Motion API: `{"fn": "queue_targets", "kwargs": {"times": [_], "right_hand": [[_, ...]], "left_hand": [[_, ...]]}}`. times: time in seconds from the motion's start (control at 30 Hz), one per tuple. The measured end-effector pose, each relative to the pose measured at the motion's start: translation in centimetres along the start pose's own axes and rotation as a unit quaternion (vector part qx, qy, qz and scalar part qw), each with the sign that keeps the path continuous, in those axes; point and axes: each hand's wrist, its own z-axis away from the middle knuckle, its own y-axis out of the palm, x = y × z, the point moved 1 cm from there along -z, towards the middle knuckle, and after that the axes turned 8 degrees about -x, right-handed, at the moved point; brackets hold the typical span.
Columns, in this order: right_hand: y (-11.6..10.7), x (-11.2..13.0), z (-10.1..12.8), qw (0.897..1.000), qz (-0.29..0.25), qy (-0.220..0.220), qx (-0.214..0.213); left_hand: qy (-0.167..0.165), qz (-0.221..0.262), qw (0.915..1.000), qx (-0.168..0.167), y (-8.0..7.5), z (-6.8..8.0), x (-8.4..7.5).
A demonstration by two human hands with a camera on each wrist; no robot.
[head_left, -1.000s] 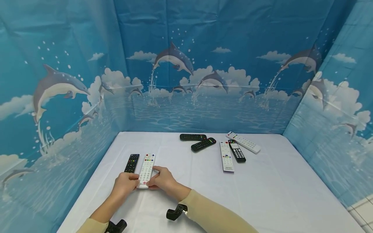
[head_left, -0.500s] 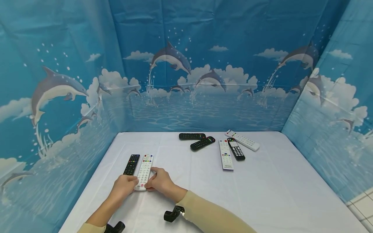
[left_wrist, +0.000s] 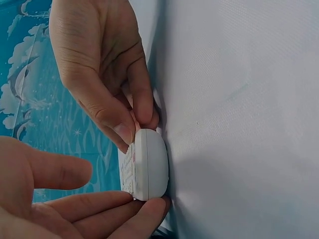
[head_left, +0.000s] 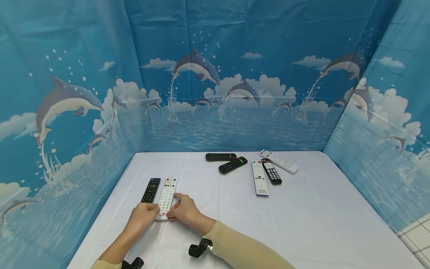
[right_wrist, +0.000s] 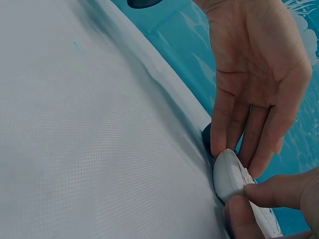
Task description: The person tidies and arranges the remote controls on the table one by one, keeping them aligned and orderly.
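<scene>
A white remote control [head_left: 167, 198] lies face up on the white-covered table, between the two hands. The right hand [head_left: 185, 212] pinches its right edge near the bottom end, with the thumb on top and curled fingers at the side. On the opposite side, the left hand [head_left: 142, 218] touches the remote's edge with straight fingers; its thumb stands apart from the remote in the left wrist view. A black remote control [head_left: 150, 191] lies parallel, just left of the white one, and its lower end is hidden behind the left hand.
Two black remotes [head_left: 233, 165] lie close together at the back middle. Farther right are a white remote [head_left: 260, 179], a black remote with white buttons [head_left: 272, 172] and a slanted white remote [head_left: 279, 162]. A dolphin-print curtain [head_left: 215, 123] surrounds the table.
The white remote control and both hands have shifted slightly toward the person, mostly in the first half second. The head view has turned a little. Both hands have stayed at the remote's edges.
</scene>
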Motion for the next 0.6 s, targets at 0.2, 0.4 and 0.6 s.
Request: {"fn": "queue_targets", "kwargs": {"times": [0.2,0.4,0.6], "right_hand": [[-0.02,0.15,0.14,1.000,0.016,-0.004,0.004],[-0.03,0.03,-0.09,1.000,0.022,-0.009,0.010],[-0.38,0.17,-0.05,1.000,0.004,0.002,0.011]], "left_hand": [[-0.011,-0.007,0.9999,-0.005,-0.06,0.07,0.13],[-0.002,-0.011,0.9999,-0.003,-0.14,-0.03,0.06],[0.019,-0.024,0.9995,-0.005,-0.01,0.08,-0.31]]}}
